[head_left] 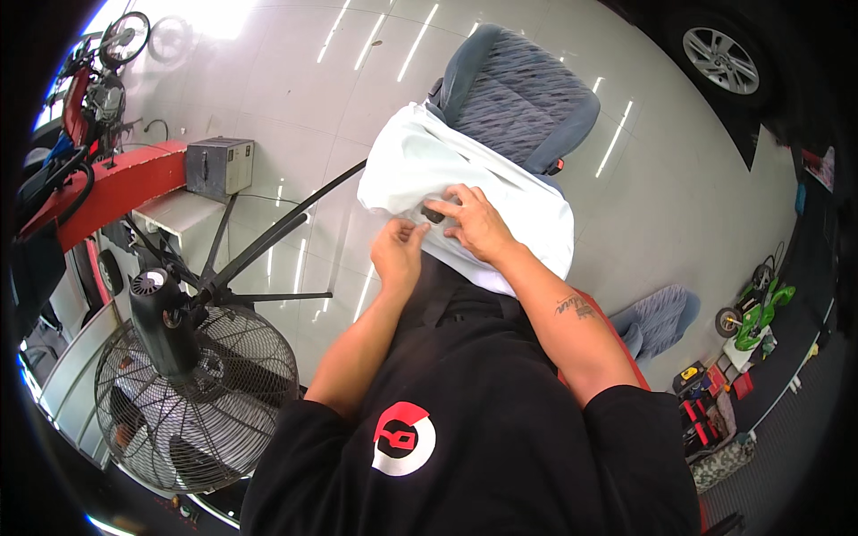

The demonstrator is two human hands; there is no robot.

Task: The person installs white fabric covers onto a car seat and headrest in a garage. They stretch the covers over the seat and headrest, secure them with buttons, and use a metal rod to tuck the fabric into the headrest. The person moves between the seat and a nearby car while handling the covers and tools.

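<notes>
A white cloth-like cover (402, 165) lies bunched over the near part of a car seat, up against my lap. Beyond it shows the seat's blue-grey patterned cushion (518, 98). My left hand (399, 250) is closed in a pinch at the cover's near left edge, thumb against fingertips. My right hand (476, 223) rests on the cover with bent fingers around a small dark piece (433, 214). What this piece is cannot be made out, as the fingers partly hide it.
A black pedestal fan (197, 393) stands close on my left. Behind it are a red beam (125, 192) and a grey metal box (219, 167). Another blue-grey seat part (657, 317) lies at right, near a toolbox (702, 420) and a green toy-like motorbike (764, 317).
</notes>
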